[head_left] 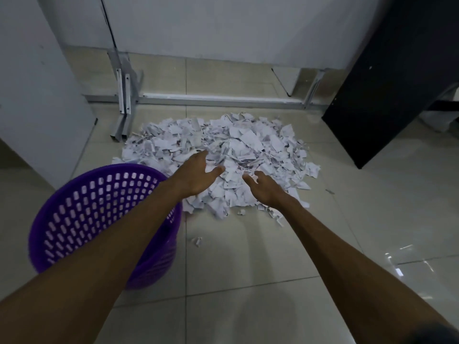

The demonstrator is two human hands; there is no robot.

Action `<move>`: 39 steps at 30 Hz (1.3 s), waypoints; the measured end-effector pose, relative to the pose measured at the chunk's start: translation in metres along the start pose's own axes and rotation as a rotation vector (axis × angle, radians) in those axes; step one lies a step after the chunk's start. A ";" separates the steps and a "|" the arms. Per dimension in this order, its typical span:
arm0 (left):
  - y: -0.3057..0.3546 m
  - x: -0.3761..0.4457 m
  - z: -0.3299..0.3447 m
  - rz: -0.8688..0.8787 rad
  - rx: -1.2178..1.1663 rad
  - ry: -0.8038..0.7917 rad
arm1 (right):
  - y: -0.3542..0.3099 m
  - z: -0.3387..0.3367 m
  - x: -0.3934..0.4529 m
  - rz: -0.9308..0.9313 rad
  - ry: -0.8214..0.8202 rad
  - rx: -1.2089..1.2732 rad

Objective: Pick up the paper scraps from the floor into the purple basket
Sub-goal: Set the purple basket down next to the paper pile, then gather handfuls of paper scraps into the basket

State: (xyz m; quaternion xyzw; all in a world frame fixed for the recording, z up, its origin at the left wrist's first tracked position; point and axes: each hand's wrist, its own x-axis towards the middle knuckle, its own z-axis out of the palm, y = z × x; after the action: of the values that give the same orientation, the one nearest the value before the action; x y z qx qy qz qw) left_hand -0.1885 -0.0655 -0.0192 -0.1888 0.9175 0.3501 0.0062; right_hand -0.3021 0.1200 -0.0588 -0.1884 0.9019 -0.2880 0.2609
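Left forearm hides part of the purple basket (pixel 82 212) rim.

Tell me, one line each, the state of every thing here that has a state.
Left hand: open, over the pile, holding nothing.
Right hand: open, over the pile, holding nothing.
Paper scraps: heaped on the floor.
Purple basket: upright, left of the pile, some paper showing through its holes.
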 end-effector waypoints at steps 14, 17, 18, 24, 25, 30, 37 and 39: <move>-0.007 0.070 0.148 -0.268 -0.106 -0.059 | 0.125 0.009 0.120 0.040 0.043 -0.047; -0.018 0.072 0.160 -0.331 -0.118 -0.081 | 0.140 0.014 0.134 0.059 -0.038 0.065; -0.020 0.073 0.162 -0.365 -0.121 -0.084 | 0.142 0.016 0.138 0.062 -0.080 0.072; -0.035 0.077 0.184 -0.336 -0.135 -0.085 | 0.139 0.043 0.146 -0.022 -0.145 -0.025; -0.036 0.078 0.186 -0.315 -0.138 -0.079 | 0.137 0.051 0.148 -0.024 -0.141 -0.041; -0.042 0.073 0.190 -0.235 -0.208 -0.089 | 0.122 0.082 0.143 -0.043 -0.059 -0.164; -0.044 0.065 0.182 -0.217 -0.222 -0.142 | 0.119 0.096 0.121 -0.063 0.153 0.028; -0.047 0.067 0.179 -0.223 -0.222 -0.129 | 0.117 0.092 0.112 -0.083 0.235 0.164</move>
State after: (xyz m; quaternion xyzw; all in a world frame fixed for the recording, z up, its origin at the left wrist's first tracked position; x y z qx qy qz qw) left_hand -0.2560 -0.0048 -0.1944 -0.2661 0.8442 0.4579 0.0828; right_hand -0.3603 0.1157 -0.2359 -0.1684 0.8912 -0.3913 0.1558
